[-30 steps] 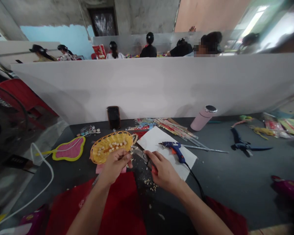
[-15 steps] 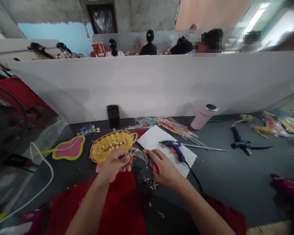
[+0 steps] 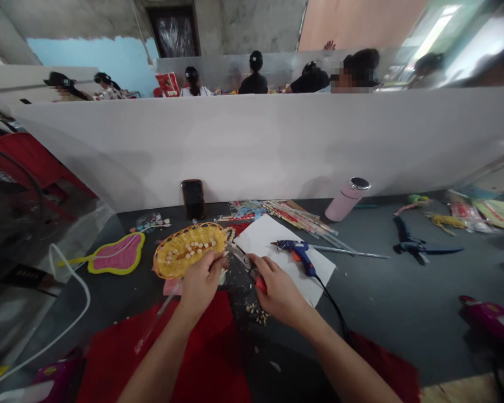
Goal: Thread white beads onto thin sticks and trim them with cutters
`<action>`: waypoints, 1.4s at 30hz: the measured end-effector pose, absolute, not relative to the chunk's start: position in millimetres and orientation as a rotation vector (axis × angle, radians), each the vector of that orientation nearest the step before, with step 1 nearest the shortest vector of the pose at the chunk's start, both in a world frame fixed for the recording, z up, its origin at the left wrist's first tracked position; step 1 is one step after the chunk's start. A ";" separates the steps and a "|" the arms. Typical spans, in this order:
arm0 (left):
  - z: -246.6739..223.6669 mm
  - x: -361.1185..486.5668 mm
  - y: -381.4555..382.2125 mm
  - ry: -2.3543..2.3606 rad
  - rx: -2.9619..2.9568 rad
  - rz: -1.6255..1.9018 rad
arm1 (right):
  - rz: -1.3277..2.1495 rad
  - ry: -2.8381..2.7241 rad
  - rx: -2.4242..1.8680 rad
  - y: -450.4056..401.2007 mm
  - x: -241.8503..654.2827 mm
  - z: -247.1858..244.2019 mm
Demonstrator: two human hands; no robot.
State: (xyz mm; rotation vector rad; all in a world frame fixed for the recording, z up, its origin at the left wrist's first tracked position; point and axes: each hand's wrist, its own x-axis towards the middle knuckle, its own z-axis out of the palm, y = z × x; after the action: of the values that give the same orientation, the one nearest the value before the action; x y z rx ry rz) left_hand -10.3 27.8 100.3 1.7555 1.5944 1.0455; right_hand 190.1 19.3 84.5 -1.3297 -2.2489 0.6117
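Observation:
My right hand (image 3: 279, 288) is wrapped round red-handled pliers (image 3: 242, 258), their metal jaws pointing up and left. Facing them, my left hand (image 3: 201, 282) is closed in a pinch, its fingertips close to the jaws. A small pale bit shows at those fingertips, too small to name. From behind the left hand a thin translucent strip (image 3: 157, 316) slants down and left; whether the fingers hold it I cannot tell. Just beyond is a yellow woven basket (image 3: 162, 253) with small whitish pieces (image 3: 197, 246) in it. Tiny beige bits (image 3: 258, 314) lie scattered below the pliers.
A blue glue gun (image 3: 300, 253) rests on white paper (image 3: 262, 229), its cord trailing forward. Behind stand a phone (image 3: 193, 198) and a pink bottle (image 3: 345, 202); thin sticks (image 3: 294, 215) lie between. Red cloth (image 3: 210, 347) covers the front. A white partition (image 3: 252, 145) closes the back.
My left hand has moved slightly up and turned, its fingertips nearer the pliers' jaws. The translucent strip now shows at lower left. My right hand keeps its grip on the pliers.

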 end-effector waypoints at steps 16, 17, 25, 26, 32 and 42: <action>104.5 -22.2 28.3 1.161 1.301 0.933 | 0.601 -2.302 -1.246 18.9 191.0 85.2; 105.6 -21.6 28.3 1.196 1.336 0.948 | 0.605 -2.298 -1.258 19.2 190.7 84.3; 104.2 -24.7 28.7 1.007 1.124 0.840 | 0.591 -2.337 -1.130 25.8 198.6 86.1; 103.5 -25.1 28.8 0.964 1.088 0.817 | 0.585 -2.344 -1.112 26.5 200.1 87.1; 101.6 -27.7 29.5 0.940 1.050 0.790 | 0.599 -2.367 -1.123 24.5 200.1 91.2; 98.6 -15.6 32.4 1.320 1.494 1.021 | 0.619 -2.301 -1.301 21.2 190.8 84.1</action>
State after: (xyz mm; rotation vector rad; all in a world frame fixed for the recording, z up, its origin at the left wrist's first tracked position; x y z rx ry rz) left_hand -15.6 32.4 98.6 1.4936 1.3198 1.0213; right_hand 190.8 21.2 84.1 -1.3008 -2.3007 0.6193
